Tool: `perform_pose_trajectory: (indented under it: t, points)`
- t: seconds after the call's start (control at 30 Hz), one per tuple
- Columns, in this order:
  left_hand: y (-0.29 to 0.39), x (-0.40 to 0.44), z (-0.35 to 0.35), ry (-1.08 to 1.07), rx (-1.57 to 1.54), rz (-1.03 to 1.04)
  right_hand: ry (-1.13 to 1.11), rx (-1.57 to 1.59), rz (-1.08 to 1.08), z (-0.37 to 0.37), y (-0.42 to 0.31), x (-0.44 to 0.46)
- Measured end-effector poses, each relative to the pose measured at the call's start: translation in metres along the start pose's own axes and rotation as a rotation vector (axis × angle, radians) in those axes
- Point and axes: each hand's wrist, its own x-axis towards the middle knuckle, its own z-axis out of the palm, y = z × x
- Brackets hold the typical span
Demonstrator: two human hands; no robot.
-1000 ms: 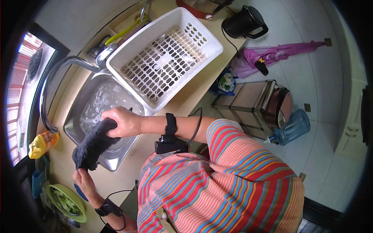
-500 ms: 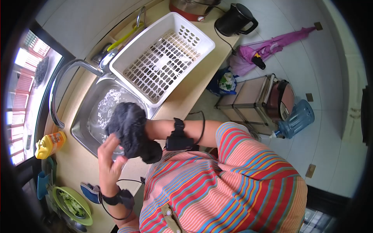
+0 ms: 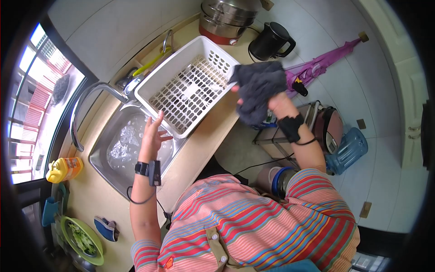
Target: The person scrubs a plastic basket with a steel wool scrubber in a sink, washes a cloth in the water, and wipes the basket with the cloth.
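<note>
My right hand (image 3: 277, 103) is closed around a bunched dark grey cloth (image 3: 259, 88), raised beyond the counter's front edge. The cloth overlaps the right corner of a white plastic basket (image 3: 149, 97) in the view, and whether they touch I cannot tell. Held over the right side of the sink, my left hand (image 3: 154, 134) has its fingers spread and nothing in them, near the basket's lower corner. Suds and water lie in the metal sink (image 3: 97, 156) below. The slotted basket sits across the counter and the sink's edge.
A curved tap (image 3: 74, 113) arches at the sink's left. A yellow bottle (image 3: 65, 169), a blue brush (image 3: 107, 228) and a green bowl of vegetables (image 3: 100, 258) stand to the left. A black kettle (image 3: 270, 41) and a steamer pot (image 3: 226, 25) stand behind the basket.
My right hand has carried the cloth from above the sink to the right, past the basket. My left hand has come away from the cloth and moved up toward the basket.
</note>
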Motion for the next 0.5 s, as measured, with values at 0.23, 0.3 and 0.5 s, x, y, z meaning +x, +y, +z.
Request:
perform_pose_trajectory:
  t: [0.23,0.3,0.5]
  points:
    - [-0.010,0.044,0.013,0.057,-0.167,-0.036,0.370,-0.167,-0.341,-0.160,-0.062,0.043]
    - [-0.025,0.061,0.005,0.035,-0.169,0.018,0.387,-0.194,-0.264,-0.200,-0.041,0.073]
    - [-0.016,0.054,0.024,0.285,-0.159,-0.105,0.380,-0.267,-0.063,-0.272,0.044,0.141]
